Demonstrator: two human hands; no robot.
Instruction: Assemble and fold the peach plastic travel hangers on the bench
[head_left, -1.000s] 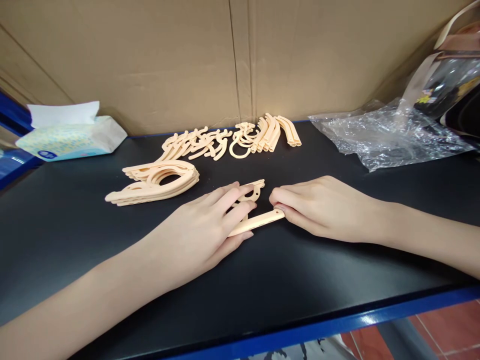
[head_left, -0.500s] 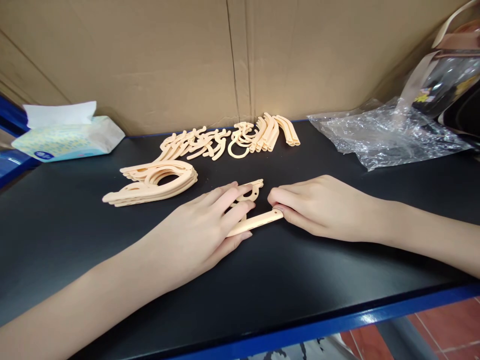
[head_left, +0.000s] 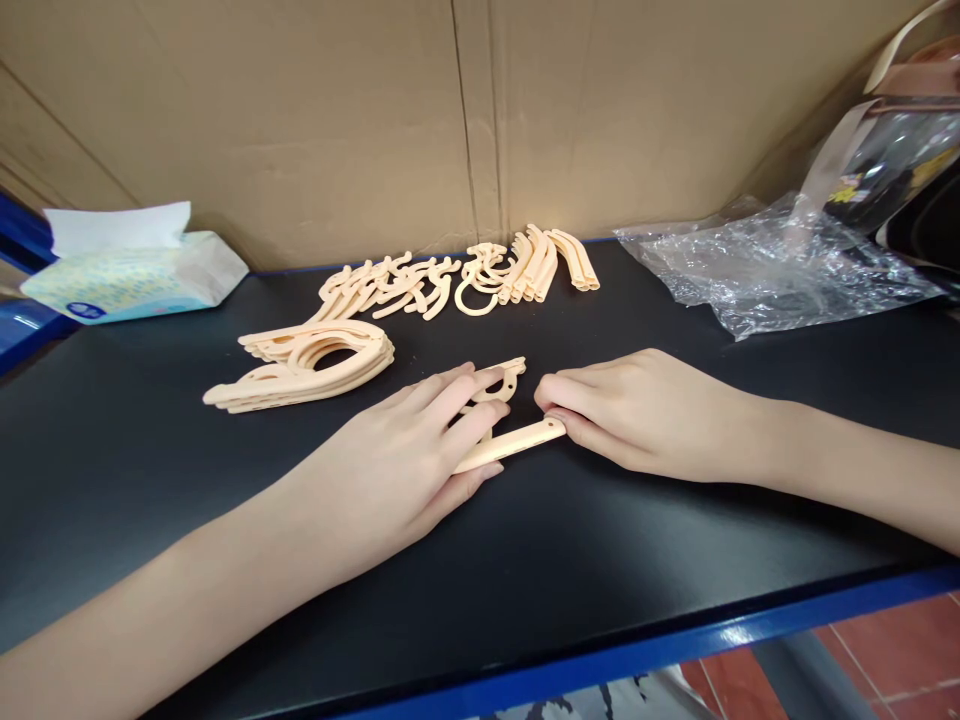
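A peach plastic folding hanger [head_left: 521, 441] lies low over the black table, partly covered by my left hand [head_left: 420, 440]. The fingers of that hand rest over its curved holed part, while the thumb presses along the near side of its straight arm. Closed in a pinch, my right hand [head_left: 626, 415] grips the right end of the same arm, by a small hole. How the pieces join is hidden under the left fingers. To the left sits a neat stack of similar peach hangers [head_left: 360, 360], apart from both hands.
Along the back lie loose peach hook pieces [head_left: 409, 285] and curved arm pieces [head_left: 534, 265]. A tissue pack [head_left: 142, 275] stands at the back left. Crumpled clear plastic [head_left: 780, 265] and a clear bag [head_left: 885, 150] occupy the back right. A cardboard wall [head_left: 300, 120] closes off the rear.
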